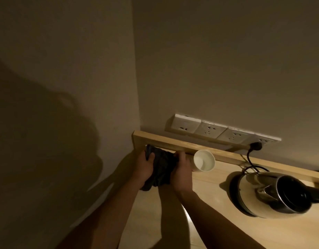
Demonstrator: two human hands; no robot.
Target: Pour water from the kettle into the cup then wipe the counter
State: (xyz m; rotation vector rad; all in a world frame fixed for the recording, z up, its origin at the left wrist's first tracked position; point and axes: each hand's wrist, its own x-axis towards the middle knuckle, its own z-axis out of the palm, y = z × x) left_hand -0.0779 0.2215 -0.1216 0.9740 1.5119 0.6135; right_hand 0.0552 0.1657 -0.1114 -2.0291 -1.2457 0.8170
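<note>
A dark cloth (161, 168) is bunched between both hands at the far left corner of the wooden counter (218, 229). My left hand (145, 167) grips its left side and my right hand (182, 172) grips its right side. Just right of my right hand stands a white paper cup (204, 160), upright by the counter's raised back edge. The steel kettle (275, 193) with a black lid and handle sits on its base at the right, apart from both hands.
A row of white wall sockets (221, 131) runs above the raised wooden back ledge (173, 142). The kettle's black plug (256, 146) and cord hang from the rightmost socket. A wall (65, 87) closes the counter's left side.
</note>
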